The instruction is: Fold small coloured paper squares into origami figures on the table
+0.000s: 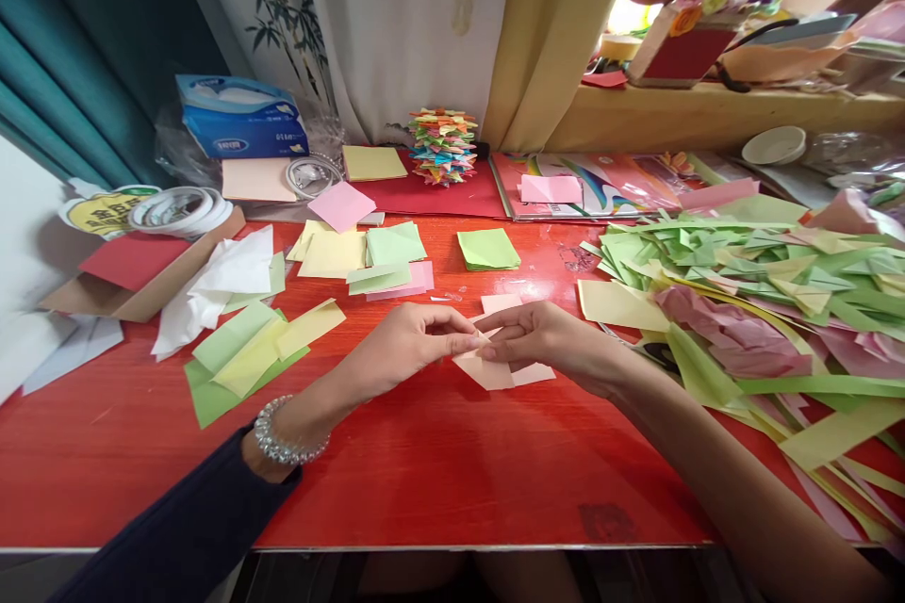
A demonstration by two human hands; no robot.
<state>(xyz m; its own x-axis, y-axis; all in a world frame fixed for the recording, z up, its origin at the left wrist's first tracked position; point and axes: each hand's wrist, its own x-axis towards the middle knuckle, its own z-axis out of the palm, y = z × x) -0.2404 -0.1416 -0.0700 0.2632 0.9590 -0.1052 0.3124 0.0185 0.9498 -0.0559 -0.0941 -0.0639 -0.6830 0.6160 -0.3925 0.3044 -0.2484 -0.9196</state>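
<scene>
The red counter [424, 480] carries a loose heap of green paper [778, 254] on the right and a blue tissue box [240, 118] at the far left. The heap and the small green stack [487, 249] sit beyond or beside the hands, which probably leaves the near side free for working.

The left hand [396, 349] and right hand [541, 339] are narrow, fingertips pinching peach paper [487, 375] between them — likely close together to control so small a piece. More of that paper lies just under and beside the fingers; they hide the pinched part's exact shape.
</scene>
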